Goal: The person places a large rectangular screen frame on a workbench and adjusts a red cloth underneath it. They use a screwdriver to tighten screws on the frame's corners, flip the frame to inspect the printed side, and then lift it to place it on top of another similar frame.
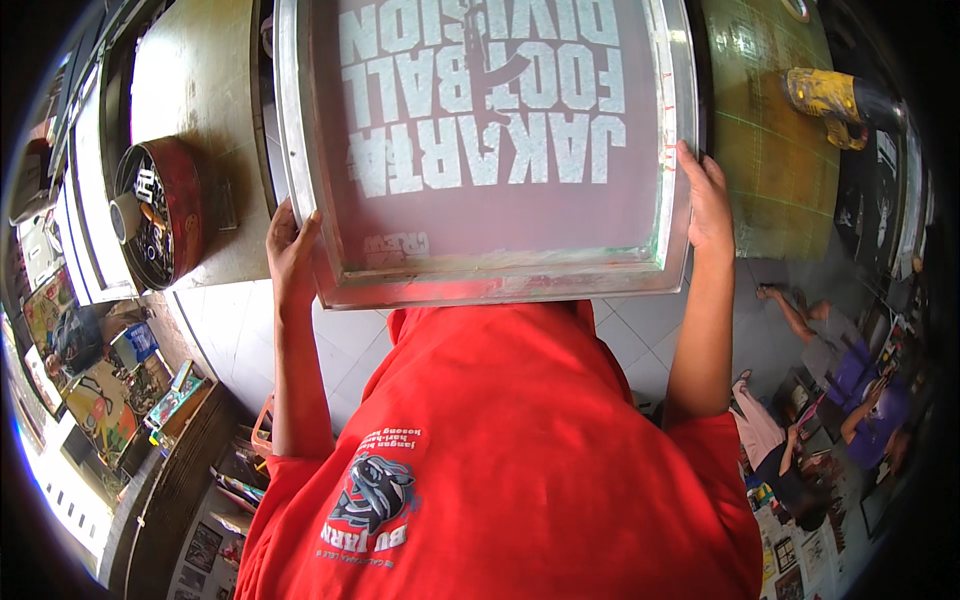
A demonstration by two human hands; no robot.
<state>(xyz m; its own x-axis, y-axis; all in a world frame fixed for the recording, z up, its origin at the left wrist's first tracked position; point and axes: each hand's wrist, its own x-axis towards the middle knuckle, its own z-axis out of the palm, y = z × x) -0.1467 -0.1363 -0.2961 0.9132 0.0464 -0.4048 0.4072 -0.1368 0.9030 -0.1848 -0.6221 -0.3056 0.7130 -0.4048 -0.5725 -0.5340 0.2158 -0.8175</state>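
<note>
Both my hands hold a screen-printing frame with a pale metal rim [500,292] in front of my red shirt. Its stretched mesh [560,218] is pinkish-purple and carries large light block lettering and a rifle shape, seen upside down. Around the lower left side of the rim, my left hand [291,245] is closed, with the thumb on the near face. My right hand [708,205] grips the opposite side a little higher, its fingers along the outer edge. The frame's far end runs out of the picture at the top.
Left of the frame, a round red tin [188,215] of small items stands on a board [215,100]. A yellow-and-black tool [830,98] lies at the right on a greenish board [765,190]. People [800,450] sit on the floor at lower right. A cluttered wooden bench [165,480] is at lower left.
</note>
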